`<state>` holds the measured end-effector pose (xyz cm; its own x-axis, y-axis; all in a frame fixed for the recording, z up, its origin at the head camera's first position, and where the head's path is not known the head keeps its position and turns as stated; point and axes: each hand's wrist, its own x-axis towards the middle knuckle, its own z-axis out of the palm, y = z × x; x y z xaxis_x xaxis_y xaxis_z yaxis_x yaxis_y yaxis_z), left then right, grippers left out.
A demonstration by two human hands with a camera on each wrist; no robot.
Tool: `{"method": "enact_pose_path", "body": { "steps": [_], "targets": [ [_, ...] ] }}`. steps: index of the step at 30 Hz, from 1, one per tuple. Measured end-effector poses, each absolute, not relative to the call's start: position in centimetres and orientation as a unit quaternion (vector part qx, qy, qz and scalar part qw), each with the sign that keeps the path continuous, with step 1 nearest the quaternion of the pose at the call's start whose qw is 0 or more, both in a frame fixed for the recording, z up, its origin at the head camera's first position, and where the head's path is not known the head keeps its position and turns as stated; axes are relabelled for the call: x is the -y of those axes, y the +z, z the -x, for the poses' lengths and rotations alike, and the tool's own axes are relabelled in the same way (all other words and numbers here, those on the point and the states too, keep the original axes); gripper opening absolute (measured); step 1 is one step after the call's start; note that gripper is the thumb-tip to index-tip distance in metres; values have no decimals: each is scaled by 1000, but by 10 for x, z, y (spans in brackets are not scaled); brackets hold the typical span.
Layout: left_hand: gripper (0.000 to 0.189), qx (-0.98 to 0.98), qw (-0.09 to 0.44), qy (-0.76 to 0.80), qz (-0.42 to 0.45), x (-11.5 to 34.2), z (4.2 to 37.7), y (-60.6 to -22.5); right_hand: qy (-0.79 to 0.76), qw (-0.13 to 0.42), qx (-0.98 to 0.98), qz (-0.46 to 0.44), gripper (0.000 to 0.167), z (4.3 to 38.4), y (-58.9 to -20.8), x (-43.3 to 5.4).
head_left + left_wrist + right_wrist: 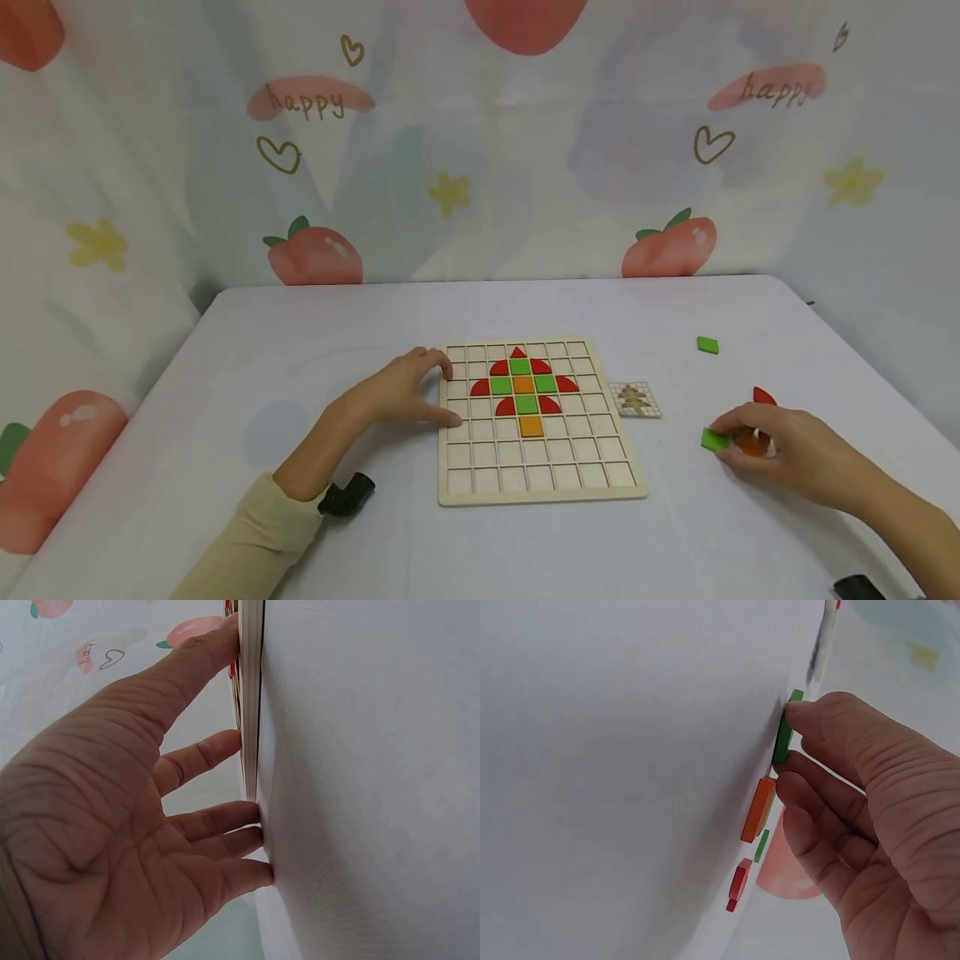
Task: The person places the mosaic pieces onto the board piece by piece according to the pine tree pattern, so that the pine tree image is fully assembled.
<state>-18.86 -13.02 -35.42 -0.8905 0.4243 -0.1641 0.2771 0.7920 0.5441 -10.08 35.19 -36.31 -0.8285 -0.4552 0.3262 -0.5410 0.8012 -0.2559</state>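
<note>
My left hand [397, 390] rests at the left edge of a wooden grid board [480, 481], thumb and index fingertip on its rim, the other fingers straight beside it in the left wrist view. Set in the grid are green and orange squares, red quarter-round pieces and a red triangle [517, 352] at the top. To the board's right, my right hand [798, 454] pinches a green square tile [784, 735] between thumb and fingertips, close to the tabletop. Just beyond those fingers lies an orange tile [758, 810], partly hidden by the hand in the head view.
Against the board's right side lies a small pattern card [635, 400]. Red pieces [764, 396] lie behind my right hand, and another green tile [708, 345] sits farther back. A white cloth covers the table [360, 550]; a printed curtain [510, 225] hangs behind it.
</note>
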Motion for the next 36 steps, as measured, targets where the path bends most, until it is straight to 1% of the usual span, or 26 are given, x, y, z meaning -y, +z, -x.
{"method": "enact_pose_path", "body": {
  "steps": [5,11,20,29,36],
  "targets": [
    [59,-933,138,269,-195,130,188,-353,162,120,943,-263,38,102,-360,-348],
    [58,-932,137,269,-199,128,188,-350,173,131,932,-291,43,106,-356,-341],
    [59,-938,139,259,-184,125,188,-350,203,144,909,-335,49,111,-352,-323],
    [58,-938,141,262,-180,127,186,-351,235,136,891,-363,50,114,-347,-299],
    [58,-938,141,264,-176,129,186,-352,252,107,882,-383,45,117,-344,-280]
  ]
}}
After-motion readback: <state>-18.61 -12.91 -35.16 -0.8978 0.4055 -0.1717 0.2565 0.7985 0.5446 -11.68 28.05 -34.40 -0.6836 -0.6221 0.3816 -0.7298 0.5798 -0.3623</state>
